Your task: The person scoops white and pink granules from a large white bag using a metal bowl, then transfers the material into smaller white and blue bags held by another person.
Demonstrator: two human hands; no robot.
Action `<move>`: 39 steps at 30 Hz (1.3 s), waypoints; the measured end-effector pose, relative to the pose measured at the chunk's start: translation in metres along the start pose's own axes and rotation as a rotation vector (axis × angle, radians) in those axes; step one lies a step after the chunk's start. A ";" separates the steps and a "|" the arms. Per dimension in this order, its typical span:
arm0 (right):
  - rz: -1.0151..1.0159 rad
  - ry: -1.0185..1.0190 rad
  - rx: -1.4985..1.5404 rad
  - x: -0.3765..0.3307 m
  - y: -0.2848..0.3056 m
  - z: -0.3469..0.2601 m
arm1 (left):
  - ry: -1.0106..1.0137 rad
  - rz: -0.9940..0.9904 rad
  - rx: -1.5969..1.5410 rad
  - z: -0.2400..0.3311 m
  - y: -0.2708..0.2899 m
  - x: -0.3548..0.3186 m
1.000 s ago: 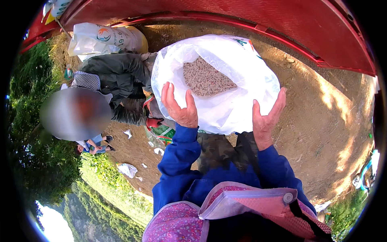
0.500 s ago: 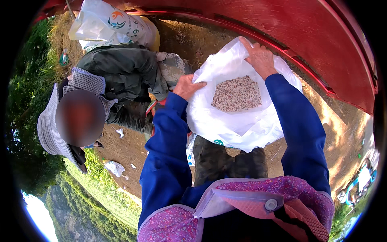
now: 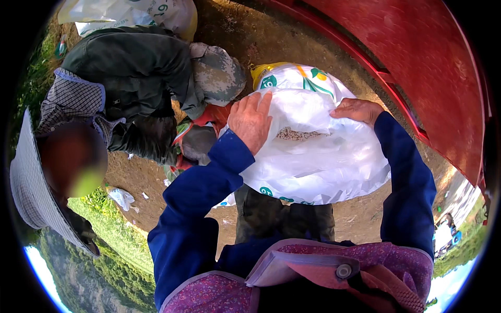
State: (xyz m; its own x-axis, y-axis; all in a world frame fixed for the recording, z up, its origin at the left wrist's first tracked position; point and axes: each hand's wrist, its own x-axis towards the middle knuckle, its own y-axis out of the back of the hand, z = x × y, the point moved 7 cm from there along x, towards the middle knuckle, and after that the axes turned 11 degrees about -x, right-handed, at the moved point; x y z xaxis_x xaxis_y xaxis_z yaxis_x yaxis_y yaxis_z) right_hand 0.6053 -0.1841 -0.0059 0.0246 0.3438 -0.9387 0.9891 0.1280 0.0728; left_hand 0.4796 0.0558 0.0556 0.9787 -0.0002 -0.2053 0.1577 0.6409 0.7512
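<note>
Head view, only cam I've got. Both hands are on the white plastic sack [image 3: 318, 156], which sits in front of me over bare dirt, between my two blue sleeves and just beside the red vehicle body [image 3: 433, 68]. Left hand [image 3: 251, 121] lies flat on the sack's upper left edge, fingers together, pressing the plastic down. Right hand [image 3: 357, 110] is at the upper right edge, fingers curled and pinching a fold of the plastic.

What changed: vs 1 s ago the mouth was wide open w/ both palms cupped under the rim and a big patch of grain showing. Half a sec ago the hands had moved up to the rim's far side. Now the plastic's folded over, and only a thin strip of grain [image 3: 295, 135] shows thru the gap. My read: the sack is being closed up, mostly done but not sealed.

Also diff: the crouching person in the dark green jacket [image 3: 130, 68] and the wide-brim hat [image 3: 36, 193] sit much closer in frame, camo cap [image 3: 216, 73] almost touching the sack.
</note>
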 end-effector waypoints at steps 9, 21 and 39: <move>0.162 0.152 0.768 -0.003 -0.022 -0.034 | 0.189 -0.312 -0.710 -0.102 -0.139 0.028; 1.324 0.654 -0.365 -0.098 0.045 -0.116 | 0.077 0.321 -2.217 -0.031 -0.106 0.020; 0.678 0.400 0.445 -0.057 -0.225 -0.086 | -0.053 0.148 -2.296 -0.081 -0.090 0.070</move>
State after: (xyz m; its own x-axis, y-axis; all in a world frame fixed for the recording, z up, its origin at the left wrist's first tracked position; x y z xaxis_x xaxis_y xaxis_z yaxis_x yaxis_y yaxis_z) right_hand 0.3688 -0.1525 0.0597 0.6526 0.5232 -0.5480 0.7475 -0.5627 0.3530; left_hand 0.5234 0.0600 -0.0777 0.9728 0.1241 -0.1957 -0.2128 0.1448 -0.9663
